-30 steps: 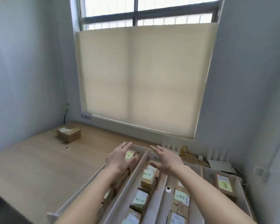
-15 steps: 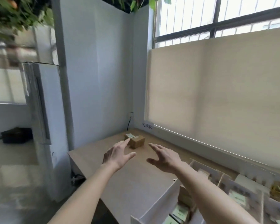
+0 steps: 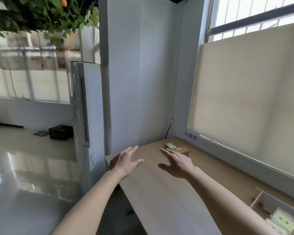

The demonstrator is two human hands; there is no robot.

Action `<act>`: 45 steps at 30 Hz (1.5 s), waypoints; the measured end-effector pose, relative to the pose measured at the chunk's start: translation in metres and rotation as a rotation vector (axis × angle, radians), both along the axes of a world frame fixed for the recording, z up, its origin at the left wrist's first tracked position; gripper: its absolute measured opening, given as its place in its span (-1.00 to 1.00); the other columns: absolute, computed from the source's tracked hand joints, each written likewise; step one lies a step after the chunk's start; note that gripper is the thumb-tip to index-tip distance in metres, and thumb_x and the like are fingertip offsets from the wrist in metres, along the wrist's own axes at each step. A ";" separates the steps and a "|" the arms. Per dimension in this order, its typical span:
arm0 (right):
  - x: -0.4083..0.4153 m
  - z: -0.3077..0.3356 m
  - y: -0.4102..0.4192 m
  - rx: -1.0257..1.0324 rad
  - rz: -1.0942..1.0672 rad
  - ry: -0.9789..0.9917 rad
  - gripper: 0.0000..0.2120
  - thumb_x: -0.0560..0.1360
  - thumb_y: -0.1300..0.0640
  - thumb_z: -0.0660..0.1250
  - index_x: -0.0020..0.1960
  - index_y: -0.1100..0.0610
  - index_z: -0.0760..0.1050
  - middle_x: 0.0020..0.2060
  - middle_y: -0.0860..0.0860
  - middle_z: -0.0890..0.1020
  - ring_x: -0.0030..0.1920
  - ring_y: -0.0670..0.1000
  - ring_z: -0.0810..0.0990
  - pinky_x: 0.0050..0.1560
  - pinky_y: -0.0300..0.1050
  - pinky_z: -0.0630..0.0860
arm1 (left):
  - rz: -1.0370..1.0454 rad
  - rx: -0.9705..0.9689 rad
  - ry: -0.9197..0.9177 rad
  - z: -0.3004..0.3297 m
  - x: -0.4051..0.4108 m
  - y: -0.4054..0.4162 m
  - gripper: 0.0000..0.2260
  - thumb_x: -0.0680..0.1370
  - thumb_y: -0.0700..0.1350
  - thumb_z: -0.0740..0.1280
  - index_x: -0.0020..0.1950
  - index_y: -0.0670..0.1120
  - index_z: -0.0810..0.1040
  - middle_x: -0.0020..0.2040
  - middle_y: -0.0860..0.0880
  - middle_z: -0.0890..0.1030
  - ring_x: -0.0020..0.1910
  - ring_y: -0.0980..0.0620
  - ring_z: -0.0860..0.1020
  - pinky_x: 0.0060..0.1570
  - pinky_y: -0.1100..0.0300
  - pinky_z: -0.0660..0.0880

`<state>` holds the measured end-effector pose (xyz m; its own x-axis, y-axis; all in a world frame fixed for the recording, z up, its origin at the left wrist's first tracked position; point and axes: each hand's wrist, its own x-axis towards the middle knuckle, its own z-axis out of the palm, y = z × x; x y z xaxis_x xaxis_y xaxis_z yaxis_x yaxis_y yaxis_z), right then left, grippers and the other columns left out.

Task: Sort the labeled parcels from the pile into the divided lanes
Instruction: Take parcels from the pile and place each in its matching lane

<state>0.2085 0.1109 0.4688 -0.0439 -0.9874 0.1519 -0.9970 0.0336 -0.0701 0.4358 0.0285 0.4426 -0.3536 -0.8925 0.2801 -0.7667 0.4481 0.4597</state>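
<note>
1. Head view, hands: both arms reach forward over the wooden tabletop (image 3: 159,192). The left hand (image 3: 124,161) is spread wide, fingers straight and thumb out to the right, holding nothing; whether it touches the tabletop cannot be told.
2. The right hand (image 3: 177,161) is also wide, palm down, fingers straight and pointing to the far corner, thumb out to the left. It holds nothing. Its fingertips lie just beside the near edge of a box (image 3: 183,150); contact cannot be told.
3. Parcels: two small brown boxes sit touching in the far corner of the tabletop, one with a pale label (image 3: 171,146) on top, the other being the box nearest the right hand's fingers.
4. Lanes: at the lower right corner a white divided tray (image 3: 268,199) shows in part, with a partition and a blurred parcel with a yellow-green note (image 3: 282,221) in it, well apart from both hands.
5. Surroundings: a white paper sign (image 3: 190,136) with dark characters hangs on the wall below the blind (image 3: 248,102), just behind the two boxes. A black cable (image 3: 168,131) drops down the corner wall. A tall white unit (image 3: 85,116) stands left of the tabletop, leaves (image 3: 41,12) hang overhead, and a dark crate (image 3: 60,133) sits on the glossy floor (image 3: 24,175).
</note>
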 end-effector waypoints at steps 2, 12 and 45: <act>0.002 -0.002 -0.044 0.005 0.010 -0.001 -0.28 0.59 -0.33 0.21 0.64 -0.14 0.04 0.61 -0.13 0.18 0.53 0.04 0.30 0.32 -0.05 0.38 | 0.016 0.005 -0.014 -0.002 0.007 -0.040 -0.35 0.50 0.34 0.30 0.55 0.23 0.22 0.56 0.08 0.27 0.52 0.00 0.26 0.43 -0.03 0.30; -0.011 -0.008 -0.247 0.035 0.011 -0.014 -0.30 0.60 -0.31 0.21 0.64 -0.11 0.08 0.63 -0.07 0.15 0.56 0.06 0.27 0.37 -0.03 0.36 | 0.046 0.006 -0.099 0.008 -0.004 -0.238 -0.34 0.51 0.37 0.26 0.56 0.22 0.21 0.57 0.10 0.25 0.51 0.01 0.28 0.37 0.04 0.34; -0.105 -0.096 -0.580 0.278 -0.502 -0.040 -0.32 0.58 -0.31 0.22 0.61 -0.13 0.13 0.59 -0.14 0.21 0.51 0.05 0.33 0.31 -0.04 0.39 | -0.522 0.263 -0.129 -0.112 -0.156 -0.673 -0.33 0.48 0.37 0.30 0.54 0.26 0.21 0.56 0.12 0.26 0.53 0.07 0.23 0.43 0.03 0.29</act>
<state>0.1038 -0.4693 0.3731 -0.5184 -0.8464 -0.1218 -0.8506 0.5250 -0.0282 0.2801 -0.6449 0.3306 -0.7806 -0.6251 -0.0015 -0.5330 0.6643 0.5240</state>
